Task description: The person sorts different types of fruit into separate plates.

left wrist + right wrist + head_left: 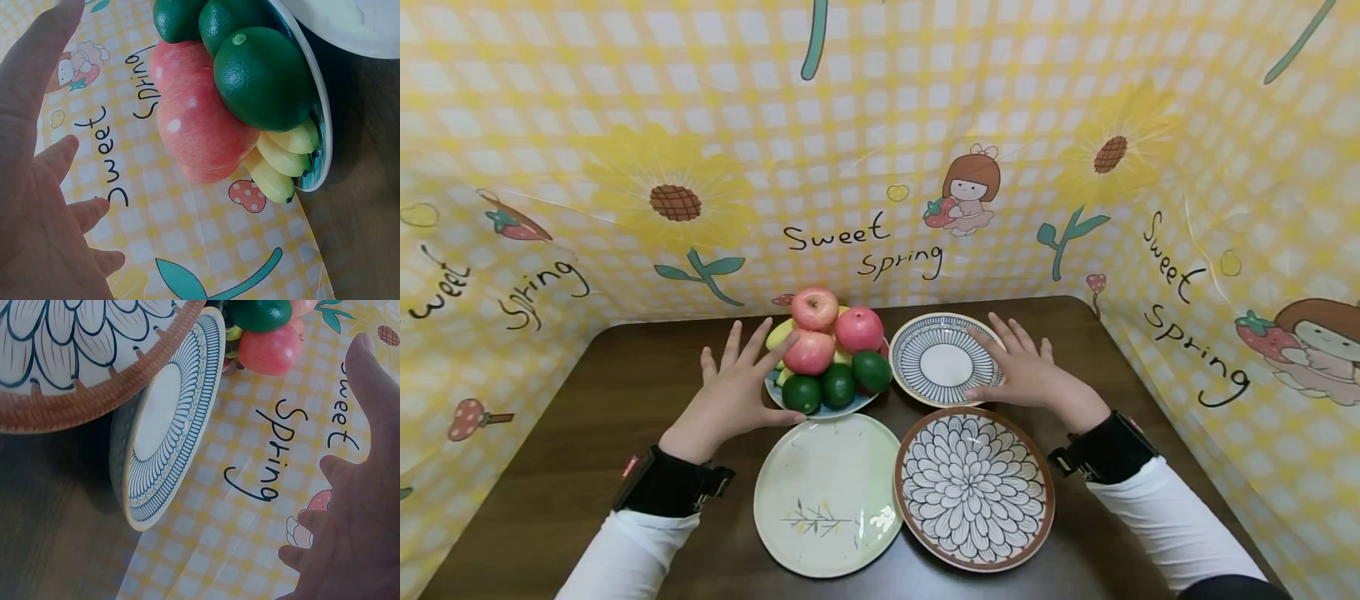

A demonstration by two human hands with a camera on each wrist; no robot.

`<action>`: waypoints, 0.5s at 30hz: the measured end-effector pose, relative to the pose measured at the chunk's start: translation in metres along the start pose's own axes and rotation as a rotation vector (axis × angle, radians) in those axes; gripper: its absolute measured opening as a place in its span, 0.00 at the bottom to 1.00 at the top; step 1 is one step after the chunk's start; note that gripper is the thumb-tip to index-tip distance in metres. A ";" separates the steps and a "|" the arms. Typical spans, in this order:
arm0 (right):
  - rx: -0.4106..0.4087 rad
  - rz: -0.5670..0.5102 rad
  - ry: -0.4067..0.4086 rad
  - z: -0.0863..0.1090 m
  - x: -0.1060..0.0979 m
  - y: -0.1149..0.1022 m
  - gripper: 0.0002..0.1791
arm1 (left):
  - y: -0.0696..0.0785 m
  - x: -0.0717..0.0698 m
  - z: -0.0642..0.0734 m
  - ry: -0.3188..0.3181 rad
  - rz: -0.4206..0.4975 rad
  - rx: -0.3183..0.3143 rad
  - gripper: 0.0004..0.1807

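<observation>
My left hand (730,396) is spread beside a heaped plate of fruit, its fingers straight and holding nothing. On that blue plate (326,134) sit red apples (815,310), dark green avocado-like fruits (265,78) and yellow bananas (272,175). In the head view, the thumb and forefinger overlap the heap's left side; contact cannot be told. My right hand (1033,375), also spread with nothing in it, hovers at the right side of a blue-striped plate (946,364). The left wrist view shows the left palm (31,206) apart from the fruit.
Nearer the person lie a pale green plate (827,500) with a twig design and a brown-rimmed plate (973,492) with a petal pattern, side by side. All stand on a dark wooden table (572,417). Yellow checked cloth (850,167) hangs behind and at both sides.
</observation>
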State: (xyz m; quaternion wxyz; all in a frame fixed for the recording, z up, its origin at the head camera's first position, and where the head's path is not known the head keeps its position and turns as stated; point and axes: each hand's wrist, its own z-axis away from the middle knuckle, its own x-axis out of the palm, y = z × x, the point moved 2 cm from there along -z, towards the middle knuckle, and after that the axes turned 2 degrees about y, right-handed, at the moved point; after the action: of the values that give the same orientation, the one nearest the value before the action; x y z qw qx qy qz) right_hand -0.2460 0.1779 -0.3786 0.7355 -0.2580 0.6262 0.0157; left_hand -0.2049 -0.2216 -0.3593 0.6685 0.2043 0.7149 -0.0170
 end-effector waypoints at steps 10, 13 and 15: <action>-0.089 -0.033 0.016 -0.011 0.010 -0.008 0.54 | -0.008 0.003 0.006 -0.019 0.003 -0.023 0.60; -0.146 -0.081 0.049 -0.016 0.007 -0.015 0.52 | -0.010 0.008 0.014 -0.030 0.076 -0.033 0.57; -0.194 -0.102 0.069 -0.023 0.005 -0.024 0.49 | -0.014 0.014 0.022 -0.053 0.141 -0.059 0.54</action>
State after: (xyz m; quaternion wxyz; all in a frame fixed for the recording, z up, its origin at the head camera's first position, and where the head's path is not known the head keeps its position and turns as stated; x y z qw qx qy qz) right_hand -0.2578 0.1464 -0.3769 0.6849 -0.3601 0.6327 0.0299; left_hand -0.1888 -0.2366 -0.3787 0.6924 0.2336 0.6811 0.0457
